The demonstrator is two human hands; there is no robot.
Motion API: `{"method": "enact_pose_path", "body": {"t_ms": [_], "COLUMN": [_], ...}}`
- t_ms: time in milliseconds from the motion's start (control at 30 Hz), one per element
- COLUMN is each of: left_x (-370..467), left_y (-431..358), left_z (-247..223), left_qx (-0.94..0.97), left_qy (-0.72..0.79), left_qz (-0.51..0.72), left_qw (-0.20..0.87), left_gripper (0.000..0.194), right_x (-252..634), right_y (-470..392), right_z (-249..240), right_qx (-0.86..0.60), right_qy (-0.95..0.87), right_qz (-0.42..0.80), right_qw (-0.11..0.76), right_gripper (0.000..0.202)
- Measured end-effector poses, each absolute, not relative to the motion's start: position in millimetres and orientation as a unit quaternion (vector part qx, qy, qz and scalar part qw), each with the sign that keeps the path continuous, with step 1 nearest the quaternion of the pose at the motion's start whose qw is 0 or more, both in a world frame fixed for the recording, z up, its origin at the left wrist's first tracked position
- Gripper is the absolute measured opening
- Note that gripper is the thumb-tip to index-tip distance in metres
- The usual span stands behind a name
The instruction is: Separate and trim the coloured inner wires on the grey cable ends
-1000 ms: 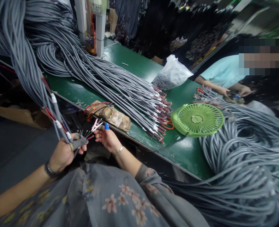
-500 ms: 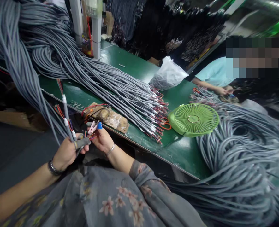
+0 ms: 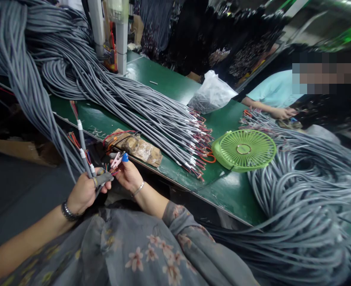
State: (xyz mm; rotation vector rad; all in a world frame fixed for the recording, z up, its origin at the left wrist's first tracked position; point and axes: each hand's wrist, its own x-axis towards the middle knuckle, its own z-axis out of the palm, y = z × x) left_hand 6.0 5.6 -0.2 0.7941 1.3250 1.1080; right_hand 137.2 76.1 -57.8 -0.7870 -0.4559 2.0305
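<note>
My left hand (image 3: 87, 188) is closed round several grey cables (image 3: 83, 140) with white-banded ends, and grey covers wrap some of its fingers. Thin coloured wires (image 3: 106, 167) fan out from a cable end at its fingertips. Close beside it, my right hand (image 3: 129, 174) wears a blue cover (image 3: 125, 157) on the thumb. Its fingers pinch a small pale pink clip (image 3: 116, 160) next to the wires. Whether those fingers also grip a wire is hard to make out.
Across the green table (image 3: 163, 85) lies a large bundle of grey cables (image 3: 151, 107). A taped wooden block (image 3: 142, 149) sits at the near edge. Further right are a green fan (image 3: 243, 149), a white plastic bag (image 3: 213, 93), coiled cables (image 3: 300, 214) and a co-worker's hands (image 3: 282, 113).
My hands stay nearly in the same place, with only slight finger movement at the wires. The co-worker's hands and body have shifted slightly to the right.
</note>
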Motion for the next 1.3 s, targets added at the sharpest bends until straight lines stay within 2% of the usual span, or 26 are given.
{"method": "enact_pose_path", "body": {"t_ms": [300, 533, 733, 1000, 1200, 1300], "left_x": [3, -3, 4, 10, 3, 1], "left_y": [-4, -7, 6, 11, 0, -7], "left_z": [-1, 7, 10, 9, 5, 3], "left_qx": [0.363, 0.35, 0.342, 0.343, 0.372, 0.377], "left_qy": [0.56, 0.556, 0.552, 0.563, 0.55, 0.549], "left_qz": [0.472, 0.481, 0.466, 0.453, 0.467, 0.48], "left_qw": [0.576, 0.581, 0.601, 0.6, 0.584, 0.57], "left_gripper": [0.032, 0.034, 0.036, 0.037, 0.033, 0.032], "right_x": [149, 157, 155, 145, 150, 154], "right_y": [75, 72, 71, 74, 72, 71], "right_z": [-51, -54, -51, -49, -42, -41], "right_qx": [-0.31, -0.321, -0.314, -0.322, -0.31, -0.309], "right_qy": [-0.209, -0.252, -0.269, -0.209, -0.198, -0.211], "right_qz": [0.838, 0.805, 0.811, 0.821, 0.848, 0.846], "right_qw": [0.396, 0.432, 0.415, 0.422, 0.383, 0.38], "right_gripper": [0.061, 0.04, 0.049, 0.042, 0.057, 0.052]}}
